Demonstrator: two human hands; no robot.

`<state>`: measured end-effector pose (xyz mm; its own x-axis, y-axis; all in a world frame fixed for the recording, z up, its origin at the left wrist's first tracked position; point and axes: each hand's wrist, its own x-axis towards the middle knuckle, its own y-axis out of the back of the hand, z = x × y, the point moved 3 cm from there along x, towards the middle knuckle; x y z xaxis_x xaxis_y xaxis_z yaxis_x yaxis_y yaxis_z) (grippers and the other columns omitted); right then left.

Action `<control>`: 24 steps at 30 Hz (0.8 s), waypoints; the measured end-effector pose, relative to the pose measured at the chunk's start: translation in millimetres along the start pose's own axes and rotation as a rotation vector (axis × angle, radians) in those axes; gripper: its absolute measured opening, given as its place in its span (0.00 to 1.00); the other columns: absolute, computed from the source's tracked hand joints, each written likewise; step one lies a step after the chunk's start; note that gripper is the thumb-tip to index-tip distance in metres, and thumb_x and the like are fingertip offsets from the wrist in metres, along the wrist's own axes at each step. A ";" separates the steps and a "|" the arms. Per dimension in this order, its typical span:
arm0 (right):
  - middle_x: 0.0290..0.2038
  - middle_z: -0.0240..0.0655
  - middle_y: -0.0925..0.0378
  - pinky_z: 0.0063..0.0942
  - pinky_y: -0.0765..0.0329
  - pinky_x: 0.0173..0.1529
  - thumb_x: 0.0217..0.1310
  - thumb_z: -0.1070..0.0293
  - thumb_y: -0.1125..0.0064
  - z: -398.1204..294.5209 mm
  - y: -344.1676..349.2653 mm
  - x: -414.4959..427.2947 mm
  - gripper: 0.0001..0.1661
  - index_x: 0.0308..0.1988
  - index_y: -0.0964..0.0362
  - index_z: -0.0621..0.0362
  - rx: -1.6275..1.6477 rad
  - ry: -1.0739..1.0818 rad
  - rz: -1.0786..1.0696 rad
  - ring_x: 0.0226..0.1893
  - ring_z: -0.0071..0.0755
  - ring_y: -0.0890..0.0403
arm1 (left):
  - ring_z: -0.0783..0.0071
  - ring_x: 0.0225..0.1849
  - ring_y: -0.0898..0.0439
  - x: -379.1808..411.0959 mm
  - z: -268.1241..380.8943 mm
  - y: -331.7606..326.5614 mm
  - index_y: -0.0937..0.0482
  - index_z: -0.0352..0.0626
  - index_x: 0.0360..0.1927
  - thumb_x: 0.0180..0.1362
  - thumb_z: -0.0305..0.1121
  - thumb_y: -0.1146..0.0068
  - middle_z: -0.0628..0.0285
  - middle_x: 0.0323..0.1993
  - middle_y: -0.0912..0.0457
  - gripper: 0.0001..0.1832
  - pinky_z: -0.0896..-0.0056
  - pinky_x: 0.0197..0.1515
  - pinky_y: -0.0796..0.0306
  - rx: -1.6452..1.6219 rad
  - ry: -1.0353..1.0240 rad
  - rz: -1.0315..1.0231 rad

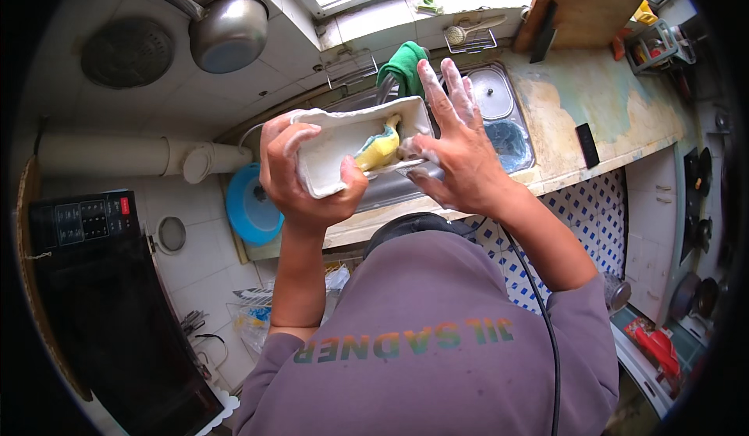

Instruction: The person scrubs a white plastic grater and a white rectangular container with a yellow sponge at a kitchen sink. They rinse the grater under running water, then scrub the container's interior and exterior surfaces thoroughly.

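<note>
My left hand (310,172) grips a white rectangular container (333,134) by its left end, fingers behind the far wall and thumb over the near wall. The container is tilted so its inside faces me, above the steel sink (374,193). Inside lies a yellow sponge with a green scouring side (379,150), close to my left thumb. My right hand (468,155), white with foam, is at the container's right end with its fingers spread. Its lower fingertips are by the rim near the sponge; whether they touch it I cannot tell.
A green cloth (404,67) hangs over the faucet behind the container. A blue basin (251,207) stands left of the sink. On the right counter lies a black phone-like slab (587,145). A steel saucepan (228,33) hangs at upper left, and a black cable (541,307) runs down my right side.
</note>
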<state>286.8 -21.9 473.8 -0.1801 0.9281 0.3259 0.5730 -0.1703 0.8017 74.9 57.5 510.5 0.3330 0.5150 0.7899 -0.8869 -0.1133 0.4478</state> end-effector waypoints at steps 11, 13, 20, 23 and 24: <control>0.83 0.50 0.62 0.68 0.65 0.81 0.45 0.58 0.21 -3.7 -4.6 14.4 0.21 0.43 0.14 0.48 -0.284 0.028 -0.015 0.83 0.65 0.66 | 0.55 0.42 0.22 -2.4 -1.8 -3.2 0.27 0.41 0.48 0.35 0.25 0.36 0.54 0.39 0.22 0.29 0.58 0.46 0.23 -0.131 0.046 -0.027; 0.83 0.52 0.63 0.69 0.63 0.80 0.46 0.60 0.23 -3.4 -4.5 14.2 0.19 0.42 0.14 0.50 -0.181 0.003 -0.049 0.83 0.67 0.66 | 0.56 0.44 0.22 -4.1 -0.7 -4.6 0.28 0.41 0.49 0.36 0.24 0.37 0.53 0.41 0.23 0.30 0.59 0.49 0.23 -0.121 0.037 -0.037; 0.82 0.56 0.63 0.70 0.58 0.79 0.53 0.68 0.34 -0.3 -23.9 5.8 0.12 0.41 0.14 0.53 -0.068 -0.052 -0.128 0.82 0.72 0.63 | 0.55 0.42 0.21 -15.3 -5.6 -15.2 0.28 0.43 0.48 0.36 0.24 0.36 0.51 0.41 0.23 0.28 0.59 0.48 0.22 -0.054 0.038 -0.005; 0.82 0.53 0.62 0.70 0.58 0.80 0.54 0.69 0.34 4.3 -27.7 1.0 0.11 0.40 0.14 0.54 -0.011 -0.067 -0.126 0.82 0.71 0.63 | 0.55 0.44 0.21 -21.2 -13.9 -16.0 0.27 0.43 0.47 0.36 0.24 0.37 0.54 0.40 0.23 0.28 0.59 0.49 0.22 -0.037 0.071 0.000; 0.82 0.50 0.61 0.68 0.57 0.80 0.53 0.69 0.30 7.1 -22.7 0.6 0.10 0.39 0.14 0.55 0.045 -0.081 -0.136 0.82 0.69 0.62 | 0.57 0.46 0.21 -23.8 -15.3 -15.2 0.27 0.42 0.48 0.37 0.23 0.38 0.54 0.43 0.23 0.28 0.60 0.52 0.23 -0.056 0.106 -0.014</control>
<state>279.4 -15.1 452.3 -0.1940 0.9656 0.1730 0.5838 -0.0280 0.8114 75.6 60.0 478.4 0.3126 0.6036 0.7335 -0.8998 -0.0593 0.4322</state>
